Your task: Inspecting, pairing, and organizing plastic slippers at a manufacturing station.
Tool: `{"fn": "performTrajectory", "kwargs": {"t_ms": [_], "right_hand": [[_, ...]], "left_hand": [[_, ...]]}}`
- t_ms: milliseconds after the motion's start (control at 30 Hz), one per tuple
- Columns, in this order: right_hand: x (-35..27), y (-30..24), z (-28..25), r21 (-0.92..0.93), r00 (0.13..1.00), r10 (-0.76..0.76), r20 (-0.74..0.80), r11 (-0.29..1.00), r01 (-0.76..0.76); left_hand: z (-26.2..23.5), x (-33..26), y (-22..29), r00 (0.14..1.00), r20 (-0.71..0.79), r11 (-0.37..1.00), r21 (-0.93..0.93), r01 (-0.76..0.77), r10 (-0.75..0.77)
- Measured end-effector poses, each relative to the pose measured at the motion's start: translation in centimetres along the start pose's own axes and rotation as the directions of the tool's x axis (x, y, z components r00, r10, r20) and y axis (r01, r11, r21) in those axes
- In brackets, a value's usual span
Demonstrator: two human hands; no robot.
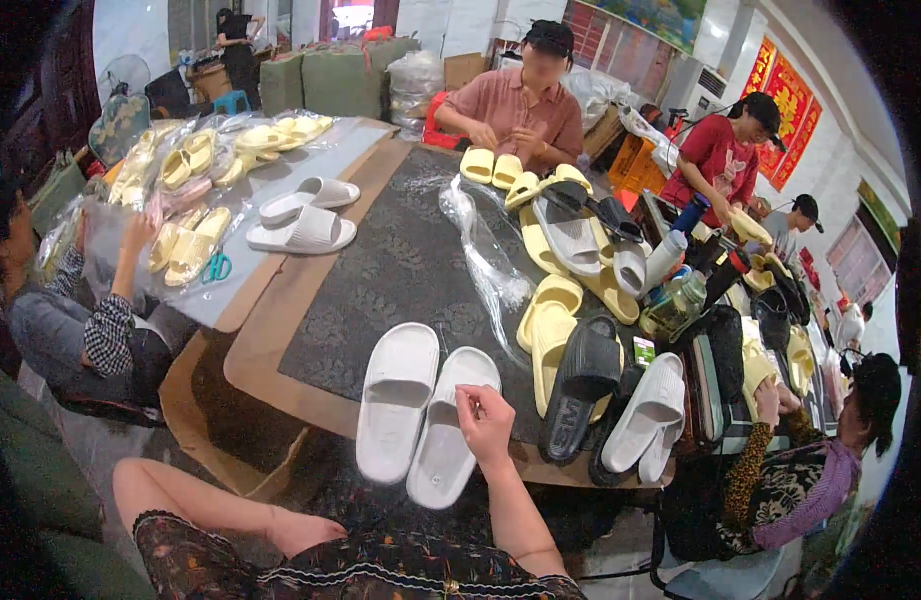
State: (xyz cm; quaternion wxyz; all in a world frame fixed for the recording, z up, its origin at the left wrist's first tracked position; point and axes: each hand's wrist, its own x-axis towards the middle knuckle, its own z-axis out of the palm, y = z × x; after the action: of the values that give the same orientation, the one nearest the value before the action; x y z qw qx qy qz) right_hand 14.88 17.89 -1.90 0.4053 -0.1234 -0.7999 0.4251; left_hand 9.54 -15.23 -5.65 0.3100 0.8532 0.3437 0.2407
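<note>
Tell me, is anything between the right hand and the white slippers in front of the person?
No. The right hand already rests on the right one of the two white slippers, near its top end. Nothing lies between them. The left hand is low by the lap, away from the slippers.

Right hand (486,423) hovers with pinched fingers over the right one of a white slipper pair (420,412) lying side by side at the near edge of the dark patterned mat (390,270). Left hand (305,530) rests down on the lap. Just beside the pair lies a black slipper (578,388) on yellow ones.
</note>
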Motion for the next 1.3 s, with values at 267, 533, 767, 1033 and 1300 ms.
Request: {"fn": "performTrajectory", "kwargs": {"t_ms": [267, 533, 767, 1033, 1300], "right_hand": [[-0.3, 1.1, 0.7, 0.038, 1.000, 0.023, -0.016, 0.999, -0.022], [-0.6, 1.6, 1.1, 0.038, 0.998, 0.054, -0.012, 0.998, -0.054], [-0.2, 1.3, 0.7, 0.030, 0.999, 0.029, -0.015, 0.999, -0.029], [-0.2, 0.9, 0.6, 0.015, 0.999, 0.043, -0.016, 0.999, -0.043], [-0.4, 1.1, 1.0, 0.021, 0.997, 0.004, -0.071, 1.000, -0.003]], "left_hand": [[0.3, -0.3, -0.9, 0.998, 0.042, 0.998, -0.045, 0.044, -0.042], [-0.3, 1.2, -1.8, 0.762, -0.116, 0.752, -0.311, 0.581, -0.637], [-4.7, 0.9, 3.0, 0.711, 0.481, 0.620, -0.366, 0.694, -0.513], [1.9, -1.9, 0.1, 0.994, -0.004, 0.986, -0.132, 0.104, -0.105], [2.6, -2.6, 1.0, 0.934, -0.158, 0.924, -0.267, 0.272, -0.321]]}}
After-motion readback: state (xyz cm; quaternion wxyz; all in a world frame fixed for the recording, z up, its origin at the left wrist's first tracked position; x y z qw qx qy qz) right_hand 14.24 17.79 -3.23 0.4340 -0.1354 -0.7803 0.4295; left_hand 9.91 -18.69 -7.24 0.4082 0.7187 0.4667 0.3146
